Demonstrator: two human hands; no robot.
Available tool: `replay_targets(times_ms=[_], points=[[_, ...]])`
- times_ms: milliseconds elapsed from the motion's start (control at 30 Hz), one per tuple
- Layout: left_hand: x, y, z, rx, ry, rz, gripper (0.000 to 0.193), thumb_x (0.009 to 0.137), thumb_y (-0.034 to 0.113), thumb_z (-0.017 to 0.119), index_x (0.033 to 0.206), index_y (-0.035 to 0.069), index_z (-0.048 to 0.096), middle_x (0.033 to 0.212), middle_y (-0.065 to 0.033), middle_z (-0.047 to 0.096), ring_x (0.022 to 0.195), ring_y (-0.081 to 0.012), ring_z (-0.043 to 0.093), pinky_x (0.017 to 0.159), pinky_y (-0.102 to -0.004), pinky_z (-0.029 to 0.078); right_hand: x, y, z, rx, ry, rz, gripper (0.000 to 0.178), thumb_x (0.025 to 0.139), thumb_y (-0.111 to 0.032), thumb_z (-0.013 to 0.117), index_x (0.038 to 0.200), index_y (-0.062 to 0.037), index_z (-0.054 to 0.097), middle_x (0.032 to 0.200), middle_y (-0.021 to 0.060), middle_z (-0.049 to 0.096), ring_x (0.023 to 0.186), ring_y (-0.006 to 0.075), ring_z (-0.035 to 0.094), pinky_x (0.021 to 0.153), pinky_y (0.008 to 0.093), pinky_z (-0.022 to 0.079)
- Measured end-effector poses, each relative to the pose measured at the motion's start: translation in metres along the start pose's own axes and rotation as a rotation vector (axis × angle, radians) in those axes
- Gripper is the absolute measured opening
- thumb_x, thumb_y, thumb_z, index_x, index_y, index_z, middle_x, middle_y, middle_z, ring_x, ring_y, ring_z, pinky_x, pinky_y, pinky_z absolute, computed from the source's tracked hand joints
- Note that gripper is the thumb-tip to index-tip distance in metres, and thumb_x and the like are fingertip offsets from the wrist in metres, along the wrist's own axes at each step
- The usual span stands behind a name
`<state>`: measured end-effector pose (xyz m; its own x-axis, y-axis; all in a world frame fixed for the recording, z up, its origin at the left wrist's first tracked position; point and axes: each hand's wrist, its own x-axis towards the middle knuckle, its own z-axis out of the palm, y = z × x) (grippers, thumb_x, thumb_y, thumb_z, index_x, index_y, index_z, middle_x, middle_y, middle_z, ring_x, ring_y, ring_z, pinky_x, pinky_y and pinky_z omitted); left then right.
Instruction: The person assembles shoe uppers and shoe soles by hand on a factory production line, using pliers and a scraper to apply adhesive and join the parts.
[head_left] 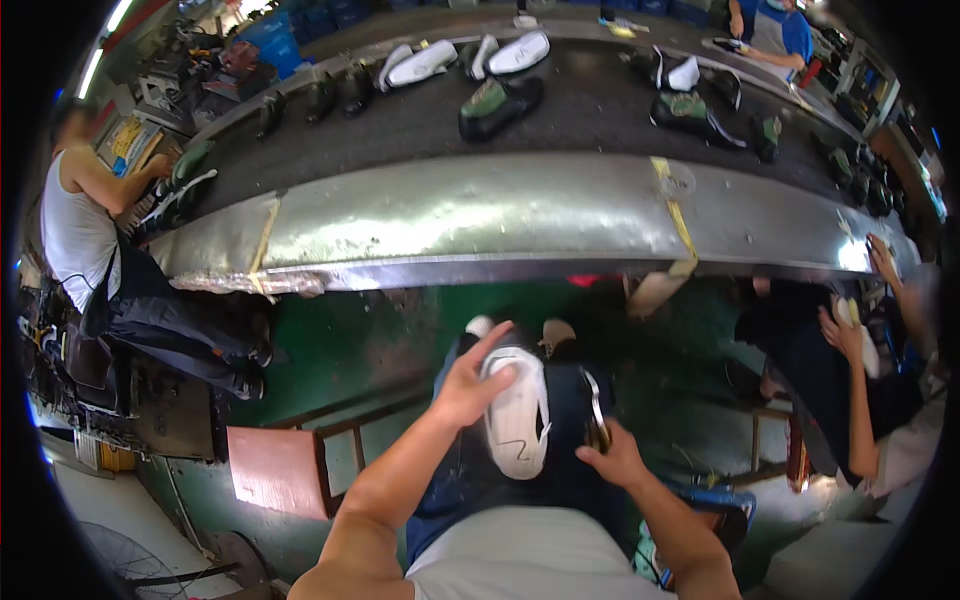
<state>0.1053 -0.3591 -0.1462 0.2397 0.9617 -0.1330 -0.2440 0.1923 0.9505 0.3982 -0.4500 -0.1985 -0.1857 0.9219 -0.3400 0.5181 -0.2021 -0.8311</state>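
Over my lap, my left hand [468, 392] is closed round a shoe [516, 425], gripping it near its far end with the thumb on the white underside. That pale sole face is turned up and has a dark pen mark near the close end. A white edge stands up along its right side. To the right, apart from the shoe, my right hand [620, 460] is wrapped round a hand tool [597, 402] with a curved silver metal end and a brownish grip. Its exact kind is hard to make out.
A conveyor bench with a metal edge [480, 210] runs across ahead, its dark belt [400, 130] carrying several shoes, including a green-black one [500, 107]. A brown stool [277, 470] stands at left. Co-workers are at the left [85, 225], right [870, 380] and far side [780, 40].
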Motion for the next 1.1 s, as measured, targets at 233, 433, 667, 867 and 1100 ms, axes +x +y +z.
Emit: replay_targets(times_ms=[233,433,667,867,1100], points=[[-0.011,-0.024,0.022,0.089,-0.113,-0.081,0.078,0.097,0.009,0.065,0.160,0.017,0.021,0.131,-0.0063,0.056,0.117,-0.0128,0.053,0.101,-0.0286,0.044,0.036,-0.066,0.014,0.078,0.068,-0.199,0.059,0.075,-0.024,0.084,0.120,-0.0013,0.052,0.102,0.0147,0.066,0.094,0.0256,0.065,0.085,0.0389,0.051],[-0.021,-0.028,0.017,0.266,-0.183,0.001,0.061,0.100,0.018,0.063,0.152,0.013,0.033,0.133,-0.0091,0.055,0.123,-0.0184,0.051,0.107,-0.0317,0.040,0.039,-0.079,0.005,-0.061,0.104,-0.245,0.047,0.081,-0.010,0.071,0.123,-0.0007,0.051,0.101,0.0188,0.067,0.096,0.0346,0.067,0.085,0.0388,0.052],[-0.031,-0.023,0.028,0.460,-0.178,0.065,0.053,0.104,0.025,0.053,0.151,0.012,0.032,0.136,-0.0128,0.052,0.128,-0.0215,0.047,0.110,-0.0341,0.037,0.054,-0.134,-0.037,-0.314,-0.023,-0.627,0.039,0.082,-0.003,0.068,0.118,0.0006,0.053,0.101,0.0197,0.067,0.094,0.0379,0.067,0.081,0.0431,0.054],[-0.039,-0.021,0.016,0.308,-0.097,0.040,0.052,0.105,0.028,0.054,0.150,0.013,0.034,0.129,-0.0089,0.056,0.120,-0.0178,0.051,0.106,-0.0322,0.040,0.073,-0.125,-0.028,0.443,-0.182,-0.162,0.022,0.093,-0.013,0.066,0.105,0.0003,0.055,0.089,0.0068,0.070,0.072,0.0151,0.067,0.064,0.0324,0.054],[-0.042,-0.025,-0.001,0.324,0.031,0.018,0.052,0.107,0.034,0.047,0.152,0.014,0.031,0.128,-0.0094,0.057,0.118,-0.0188,0.051,0.105,-0.0310,0.039,-0.019,-0.077,-0.017,0.228,-0.313,-0.081,0.027,0.100,-0.022,0.058,0.117,-0.0003,0.059,0.086,0.0074,0.070,0.067,0.0143,0.064,0.065,0.0305,0.053]])
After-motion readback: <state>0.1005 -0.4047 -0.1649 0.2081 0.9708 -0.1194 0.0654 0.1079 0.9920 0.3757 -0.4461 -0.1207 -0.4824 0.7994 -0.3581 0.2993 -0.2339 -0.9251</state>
